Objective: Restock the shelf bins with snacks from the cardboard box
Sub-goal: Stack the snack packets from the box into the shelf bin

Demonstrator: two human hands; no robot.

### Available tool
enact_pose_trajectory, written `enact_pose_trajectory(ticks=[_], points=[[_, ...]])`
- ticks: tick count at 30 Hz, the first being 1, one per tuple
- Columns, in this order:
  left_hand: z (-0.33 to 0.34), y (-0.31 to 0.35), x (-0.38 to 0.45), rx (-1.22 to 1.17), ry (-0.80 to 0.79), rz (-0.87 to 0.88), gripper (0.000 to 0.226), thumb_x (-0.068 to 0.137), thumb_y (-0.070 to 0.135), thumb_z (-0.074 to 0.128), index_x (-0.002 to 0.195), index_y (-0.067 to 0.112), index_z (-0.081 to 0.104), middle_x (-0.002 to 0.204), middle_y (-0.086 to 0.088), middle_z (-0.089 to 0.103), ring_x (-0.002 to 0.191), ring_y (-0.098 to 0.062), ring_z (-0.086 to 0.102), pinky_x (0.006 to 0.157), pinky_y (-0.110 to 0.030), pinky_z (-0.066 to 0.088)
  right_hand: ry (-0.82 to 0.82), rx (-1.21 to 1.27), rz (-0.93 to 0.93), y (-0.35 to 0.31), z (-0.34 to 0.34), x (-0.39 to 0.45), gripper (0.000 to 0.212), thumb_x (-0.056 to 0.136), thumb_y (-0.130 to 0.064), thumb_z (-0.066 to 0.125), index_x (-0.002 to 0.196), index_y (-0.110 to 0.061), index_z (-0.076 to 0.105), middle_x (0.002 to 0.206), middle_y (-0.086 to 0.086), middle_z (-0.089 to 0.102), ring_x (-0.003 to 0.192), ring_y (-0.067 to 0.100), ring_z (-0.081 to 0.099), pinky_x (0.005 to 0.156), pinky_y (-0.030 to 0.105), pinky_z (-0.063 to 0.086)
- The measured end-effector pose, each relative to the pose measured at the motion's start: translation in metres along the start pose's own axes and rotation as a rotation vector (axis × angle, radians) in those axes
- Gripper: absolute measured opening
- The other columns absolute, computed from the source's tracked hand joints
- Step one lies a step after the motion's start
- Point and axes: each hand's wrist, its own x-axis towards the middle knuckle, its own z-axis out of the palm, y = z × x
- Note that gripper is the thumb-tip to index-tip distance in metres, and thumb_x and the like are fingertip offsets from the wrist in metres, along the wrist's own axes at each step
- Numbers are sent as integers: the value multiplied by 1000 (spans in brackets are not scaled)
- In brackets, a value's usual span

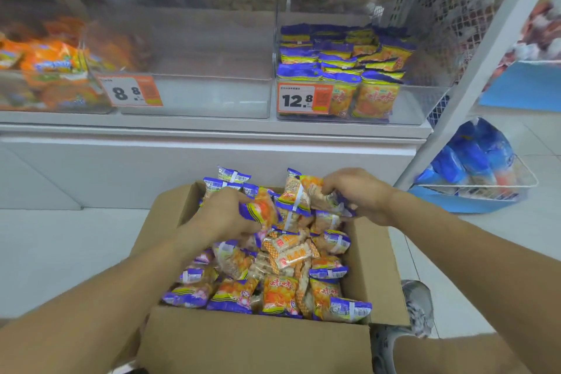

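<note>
Step in hand was the pick: both hands were in the box [261,340] at bottom centre, gathering packets. Left hand [226,215] had its fingers curled round a purple-orange packet [261,211]. Right hand [353,191] pinched several packets [306,194] at the far edge. Next move, my guess: lift the bundle up to the 12.8 bin [413,100], centre right, already stocked with the same packs, keeping a tight clamp so none slide out. Counts: one box, three clear bins in the row; middle bin [197,97] looked empty, left bin [54,82] held orange packs. Loose packets in the box: dozens, too many to count.
</note>
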Motion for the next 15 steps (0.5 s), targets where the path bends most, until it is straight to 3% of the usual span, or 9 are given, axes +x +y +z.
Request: enact_pose_trajectory(ticks=[2, 4, 5, 6, 8, 9, 10, 13, 15], points=[[-25, 21, -8, -380, -11, 107, 50, 82, 8, 80, 127, 21, 61, 75, -2, 75, 59, 2, 68, 60, -20, 57, 56, 123, -68, -27, -8, -6, 16, 80, -8, 62, 79, -13, 47, 68, 10, 41, 62, 25, 36, 59, 38, 34], [-49, 33, -8, -550, 79, 222, 61, 77, -5, 80, 132, 8, 59, 94, -5, 75, 68, -3, 71, 63, -18, 56, 56, 249, -139, -46, -13, -10, 33, 83, -2, 65, 88, -20, 38, 79, 13, 48, 75, 30, 43, 69, 44, 40], [-62, 39, -9, -567, 115, 265, 66, 73, -6, 82, 133, 9, 57, 101, -6, 74, 75, -8, 73, 67, -20, 58, 38, 312, -179, -54, -14, -13, 70, 81, 1, 69, 128, -5, 17, 84, 15, 54, 79, 31, 47, 73, 44, 41], [-72, 42, -7, -562, 134, 290, 72, 70, -4, 86, 134, 13, 55, 106, -7, 73, 81, -14, 75, 74, -26, 60, 11, 346, -249, -60, -14, -17, 59, 76, 1, 75, 128, -7, 49, 89, 15, 62, 81, 29, 54, 75, 42, 43], [-92, 50, -9, -544, 145, 329, 81, 61, 5, 92, 132, 17, 55, 109, -5, 71, 89, -19, 74, 86, -38, 59, -22, 328, -317, -74, -11, -22, 98, 56, -5, 91, 140, -12, 40, 104, 10, 74, 90, 24, 70, 81, 34, 48], [-100, 54, -10, -539, 141, 358, 78, 57, 11, 92, 127, 18, 58, 110, -4, 71, 92, -19, 73, 89, -41, 58, -42, 325, -347, -81, -8, -25, 105, 48, -5, 95, 139, -11, 42, 110, 10, 74, 95, 21, 72, 83, 32, 50], [-105, 57, -11, -536, 123, 389, 73, 55, 14, 88, 123, 18, 60, 110, -4, 71, 95, -18, 72, 91, -42, 57, -30, 285, -364, -86, -5, -27, 103, 45, -2, 97, 135, -9, 47, 112, 10, 73, 95, 19, 73, 82, 31, 52], [-111, 58, -9, -639, -26, 436, 67, 62, 11, 83, 124, 15, 59, 119, -8, 68, 108, -22, 69, 96, -42, 55, -74, 225, -441, -91, 10, -36, 58, 61, 7, 88, 113, -6, 64, 99, 8, 77, 86, 18, 73, 71, 27, 58], [-111, 58, -6, -795, -123, 414, 61, 71, 11, 80, 127, 10, 56, 122, -13, 68, 110, -27, 68, 95, -42, 55, -84, 217, -453, -89, 18, -34, 59, 63, 9, 87, 113, -8, 63, 99, 4, 78, 89, 17, 75, 72, 26, 59]])
